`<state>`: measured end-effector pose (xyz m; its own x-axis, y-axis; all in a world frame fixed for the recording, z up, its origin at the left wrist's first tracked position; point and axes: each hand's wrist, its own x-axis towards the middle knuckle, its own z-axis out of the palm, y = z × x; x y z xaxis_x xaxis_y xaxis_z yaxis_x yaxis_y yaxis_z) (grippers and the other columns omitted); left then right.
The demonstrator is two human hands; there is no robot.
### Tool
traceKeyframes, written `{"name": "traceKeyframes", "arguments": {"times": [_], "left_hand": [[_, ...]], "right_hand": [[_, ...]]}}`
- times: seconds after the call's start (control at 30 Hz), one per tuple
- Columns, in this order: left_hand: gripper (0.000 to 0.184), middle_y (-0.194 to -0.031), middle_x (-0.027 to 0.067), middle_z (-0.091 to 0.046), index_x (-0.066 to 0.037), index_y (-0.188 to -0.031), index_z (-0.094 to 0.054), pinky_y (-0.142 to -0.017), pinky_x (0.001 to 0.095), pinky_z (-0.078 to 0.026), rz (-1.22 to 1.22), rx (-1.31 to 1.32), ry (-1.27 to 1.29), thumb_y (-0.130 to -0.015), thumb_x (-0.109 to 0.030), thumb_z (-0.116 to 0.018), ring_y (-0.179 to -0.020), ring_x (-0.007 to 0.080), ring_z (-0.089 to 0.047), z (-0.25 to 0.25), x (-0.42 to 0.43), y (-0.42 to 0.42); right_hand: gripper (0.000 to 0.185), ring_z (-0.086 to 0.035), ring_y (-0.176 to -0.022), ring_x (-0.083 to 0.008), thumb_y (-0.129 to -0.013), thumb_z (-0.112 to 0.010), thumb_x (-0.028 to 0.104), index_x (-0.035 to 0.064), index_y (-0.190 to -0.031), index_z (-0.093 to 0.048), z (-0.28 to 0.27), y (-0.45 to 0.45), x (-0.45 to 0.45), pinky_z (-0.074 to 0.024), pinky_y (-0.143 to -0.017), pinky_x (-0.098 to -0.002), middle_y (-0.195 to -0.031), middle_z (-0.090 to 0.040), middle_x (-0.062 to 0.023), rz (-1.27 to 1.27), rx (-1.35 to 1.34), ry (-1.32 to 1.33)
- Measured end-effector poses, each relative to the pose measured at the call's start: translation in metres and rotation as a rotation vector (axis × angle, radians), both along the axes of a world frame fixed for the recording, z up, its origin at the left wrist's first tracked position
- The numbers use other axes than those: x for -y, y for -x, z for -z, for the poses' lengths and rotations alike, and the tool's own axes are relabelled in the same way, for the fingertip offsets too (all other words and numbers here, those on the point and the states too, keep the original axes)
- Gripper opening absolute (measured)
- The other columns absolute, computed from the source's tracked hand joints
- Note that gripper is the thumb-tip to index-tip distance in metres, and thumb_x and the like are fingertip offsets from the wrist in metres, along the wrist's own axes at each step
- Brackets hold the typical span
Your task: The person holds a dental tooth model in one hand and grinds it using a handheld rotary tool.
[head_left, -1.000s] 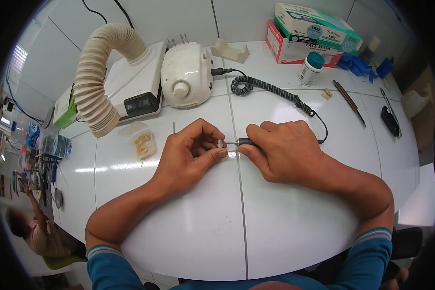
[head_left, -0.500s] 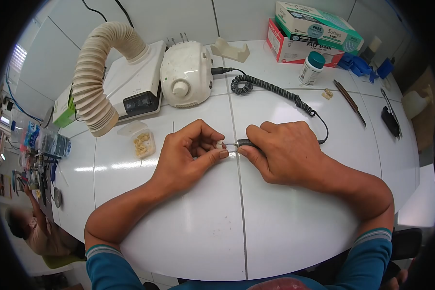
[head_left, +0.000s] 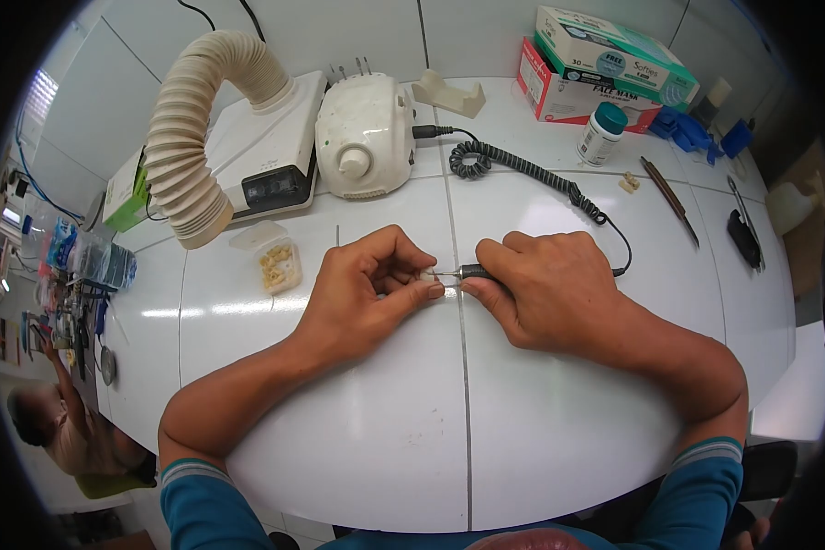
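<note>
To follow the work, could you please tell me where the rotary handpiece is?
In the head view, the rotary handpiece is just right of centre, gripped in the right hand, its tip towards the left hand.

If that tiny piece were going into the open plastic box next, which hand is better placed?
Probably the left hand: it pinches the small pale piece and is nearer the plastic box. The right hand grips the handpiece.

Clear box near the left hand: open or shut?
Open. The box has its lid back at the far side, and yellowish pieces show inside.
</note>
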<state>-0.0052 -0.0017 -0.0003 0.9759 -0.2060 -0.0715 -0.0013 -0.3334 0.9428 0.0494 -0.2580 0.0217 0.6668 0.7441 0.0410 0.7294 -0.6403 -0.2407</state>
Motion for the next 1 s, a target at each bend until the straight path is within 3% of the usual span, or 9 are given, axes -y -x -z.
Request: {"name": "traceKeyframes", "arguments": {"times": [0.27,0.47,1.0], "left_hand": [[0.022,-0.099,0.0031,-0.073,0.002,-0.111,-0.072,-0.079,0.0227,-0.056,-0.019,0.03,-0.017,-0.098,-0.007,-0.087,-0.086,0.0048,-0.067,0.0034,0.0003,-0.0007],[0.02,-0.091,0.0015,-0.072,0.002,-0.107,-0.074,-0.074,0.022,-0.054,-0.032,0.058,-0.016,-0.098,-0.01,-0.087,-0.083,0.0043,-0.063,0.0038,0.0031,-0.0006],[0.023,-0.093,0.0014,-0.07,0.002,-0.109,-0.073,-0.076,0.0223,-0.052,-0.017,0.059,-0.054,-0.096,-0.01,-0.089,-0.084,0.0046,-0.064,0.0014,0.0017,0.0003]], "right_hand": [[0.041,-0.076,-0.067,-0.0349,-0.113,-0.062,0.044,0.0059,-0.103,-0.075,0.0007,0.0003,-0.0007,-0.0569,-0.057,-0.0466,-0.085,-0.076,-0.0159,-0.001,0.001,0.013],[0.04,-0.075,-0.065,-0.0347,-0.113,-0.062,0.043,0.0058,-0.105,-0.074,0.002,0.001,-0.0013,-0.0564,-0.057,-0.0463,-0.084,-0.075,-0.0157,-0.016,0.033,0.015],[0.041,-0.075,-0.064,-0.0353,-0.113,-0.062,0.043,0.0053,-0.102,-0.074,0.0012,0.0009,-0.0008,-0.0561,-0.056,-0.0461,-0.082,-0.075,-0.0162,-0.027,0.048,0.02]]}}
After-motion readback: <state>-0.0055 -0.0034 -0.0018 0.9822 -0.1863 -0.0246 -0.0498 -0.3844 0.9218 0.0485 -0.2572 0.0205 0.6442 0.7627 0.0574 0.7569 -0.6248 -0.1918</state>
